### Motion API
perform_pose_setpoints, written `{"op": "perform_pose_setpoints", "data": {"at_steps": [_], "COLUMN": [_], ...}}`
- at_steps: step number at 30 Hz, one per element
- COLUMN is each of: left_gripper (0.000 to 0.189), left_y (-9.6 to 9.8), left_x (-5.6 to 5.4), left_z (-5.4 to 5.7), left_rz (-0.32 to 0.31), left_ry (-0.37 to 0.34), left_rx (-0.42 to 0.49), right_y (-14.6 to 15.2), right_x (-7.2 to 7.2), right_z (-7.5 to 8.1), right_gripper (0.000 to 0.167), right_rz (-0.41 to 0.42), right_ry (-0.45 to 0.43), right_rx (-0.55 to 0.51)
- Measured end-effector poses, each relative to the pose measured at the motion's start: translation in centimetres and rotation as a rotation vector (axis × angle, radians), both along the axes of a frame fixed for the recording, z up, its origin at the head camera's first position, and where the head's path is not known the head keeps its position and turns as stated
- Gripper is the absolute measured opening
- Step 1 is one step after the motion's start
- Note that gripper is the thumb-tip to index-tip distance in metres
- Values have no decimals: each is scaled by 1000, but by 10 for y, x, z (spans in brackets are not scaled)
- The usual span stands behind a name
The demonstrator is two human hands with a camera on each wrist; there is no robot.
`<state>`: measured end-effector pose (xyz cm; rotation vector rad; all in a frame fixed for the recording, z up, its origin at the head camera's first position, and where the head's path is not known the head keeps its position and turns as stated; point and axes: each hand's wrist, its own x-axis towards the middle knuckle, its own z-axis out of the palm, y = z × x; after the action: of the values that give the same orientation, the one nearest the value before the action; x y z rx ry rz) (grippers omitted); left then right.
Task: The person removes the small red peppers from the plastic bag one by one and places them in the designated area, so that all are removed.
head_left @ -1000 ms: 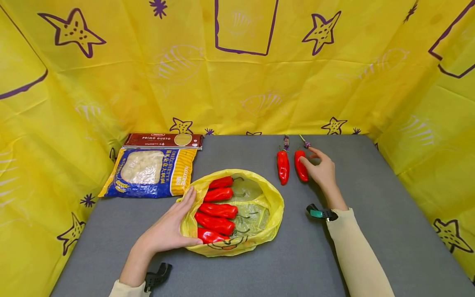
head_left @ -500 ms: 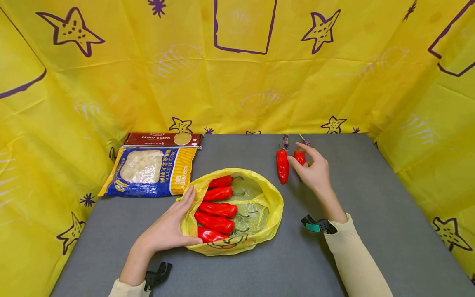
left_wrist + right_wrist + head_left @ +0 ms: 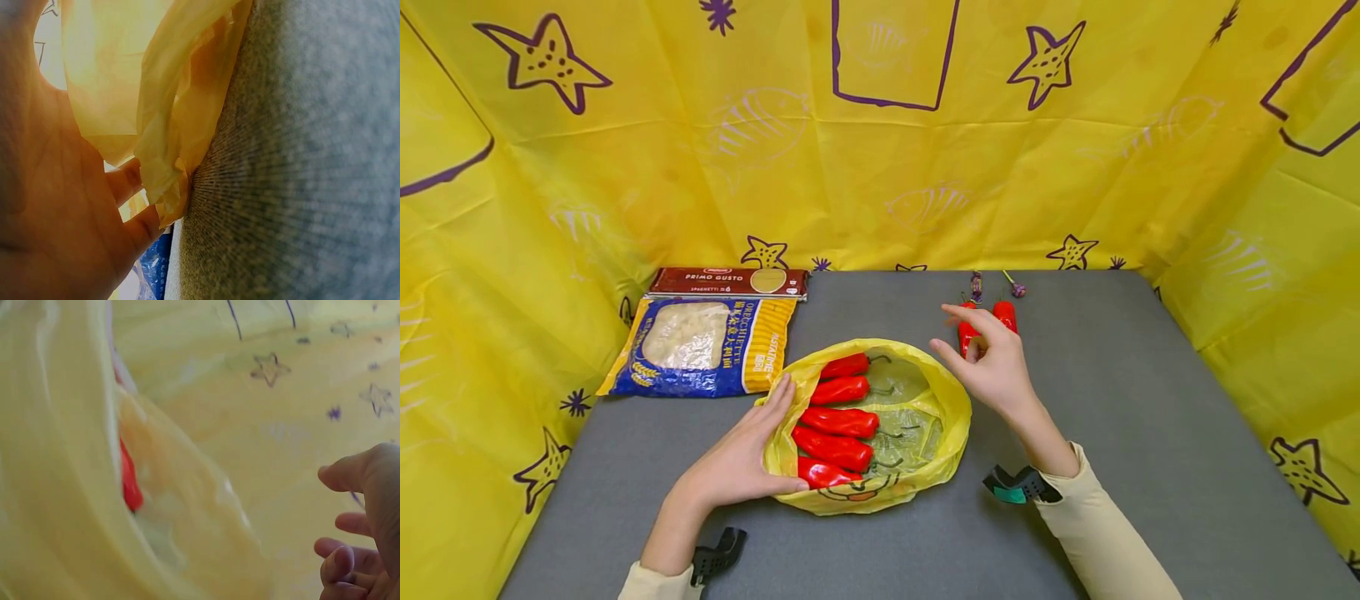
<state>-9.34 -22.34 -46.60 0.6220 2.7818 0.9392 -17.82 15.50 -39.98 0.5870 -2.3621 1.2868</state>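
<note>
The yellow plastic bag [image 3: 951, 433] stands wide-mouthed on the grey table, with several red peppers [image 3: 846, 422] side by side in it. My left hand [image 3: 745, 454] holds the bag's left side, its thumb at the near rim and fingers along the far part. In the left wrist view, fingers [image 3: 142, 228] touch the thin yellow film. My right hand [image 3: 996, 367] is beside the bag's right rim, thumb and forefinger apart, with nothing visible between them. It partly covers a red pepper [image 3: 966, 333] behind it. Another red pepper [image 3: 1004, 316] lies to the right, partly hidden.
A blue and yellow pasta bag [image 3: 700, 346] lies at the back left, behind it a dark red spaghetti pack [image 3: 730, 282]. Small purple items, one with a green stem [image 3: 1010, 278], lie behind the loose peppers. Yellow printed cloth [image 3: 865, 192] walls the table's back and sides.
My right hand has moved left, from the right-hand loose pepper past the other one to the bag's rim. Both loose peppers stay on the table. The left hand keeps its place.
</note>
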Motion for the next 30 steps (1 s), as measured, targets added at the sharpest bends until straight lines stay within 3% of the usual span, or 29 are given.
{"op": "perform_pose_setpoints", "data": {"at_steps": [10,21,23,30], "left_gripper": [135,135,136,135], "left_y": [0,0,-1,-1], "left_x": [0,0,0,-1], "left_z": [1,-1,-1,-2], "left_rz": [1,-4,-3,-1], "left_ry": [-8,12,10,2], "left_rx": [3,4,3,-3], "right_y": [-32,-56,-57,-59], "right_x": [28,49,49,42], "right_z": [2,-26,-30,-27], "right_gripper": [41,41,42,39], "right_rz": [178,453,466,389], "right_ry": [1,-152,-171,-215], "right_rx": [46,251,263,248]}}
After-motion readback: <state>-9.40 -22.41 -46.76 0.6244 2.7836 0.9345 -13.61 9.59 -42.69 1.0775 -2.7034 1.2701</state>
